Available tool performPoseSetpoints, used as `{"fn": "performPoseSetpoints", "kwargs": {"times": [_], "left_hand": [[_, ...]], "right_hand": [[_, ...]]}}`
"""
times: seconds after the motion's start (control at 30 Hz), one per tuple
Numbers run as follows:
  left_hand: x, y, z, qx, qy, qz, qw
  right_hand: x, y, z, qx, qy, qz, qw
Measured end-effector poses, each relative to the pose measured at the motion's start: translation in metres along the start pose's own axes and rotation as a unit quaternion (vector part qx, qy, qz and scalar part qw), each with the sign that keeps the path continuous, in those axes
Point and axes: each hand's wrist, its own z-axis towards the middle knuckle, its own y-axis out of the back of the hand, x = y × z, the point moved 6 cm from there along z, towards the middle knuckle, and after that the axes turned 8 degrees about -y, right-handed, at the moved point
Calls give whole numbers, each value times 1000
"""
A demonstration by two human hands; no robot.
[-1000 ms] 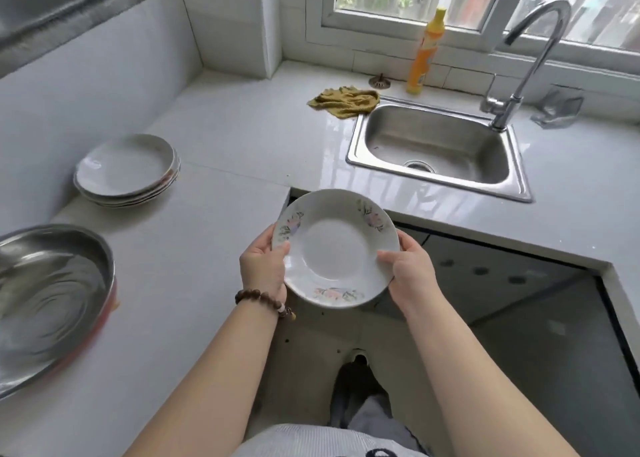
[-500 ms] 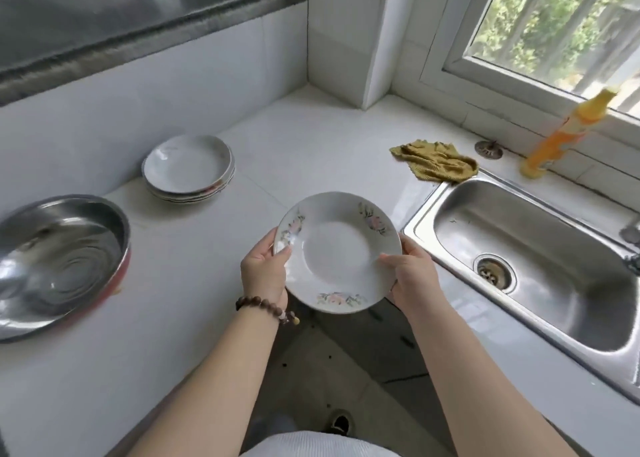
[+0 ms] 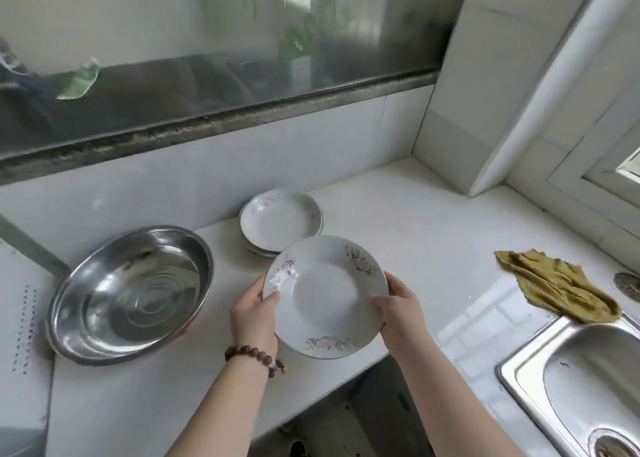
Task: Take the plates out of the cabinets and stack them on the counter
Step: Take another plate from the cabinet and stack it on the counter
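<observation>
White floral plate [image 3: 325, 297], gripped at opposite rims by the left hand [image 3: 254, 312] and right hand [image 3: 401, 312], above the counter [image 3: 433, 248], just near of the stack [image 3: 280, 222]. Best centred over the stack, then lowered level.

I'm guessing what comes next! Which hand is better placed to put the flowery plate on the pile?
Probably the left hand. Both hands grip the plate, but the stack sits beyond it on the left hand's side; the right hand is farther off.
</observation>
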Motion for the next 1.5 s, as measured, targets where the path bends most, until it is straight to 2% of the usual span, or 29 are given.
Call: {"fn": "performPoseSetpoints", "kwargs": {"times": [0.27, 0.73, 1.03, 1.5], "left_hand": [[-36, -1, 80, -27, -34, -20, 999], [-39, -13, 176, -106, -51, 134, 984], [-23, -25, 205, -144, -41, 237, 960], [-11, -28, 204, -133, -39, 333, 933]], "right_hand": [[43, -70, 58, 42, 16, -2, 999], [88, -136, 161, 75, 8, -91, 993], [80, -144, 210, 56, -13, -137, 989], [64, -140, 225, 38, -34, -166, 985]]}}
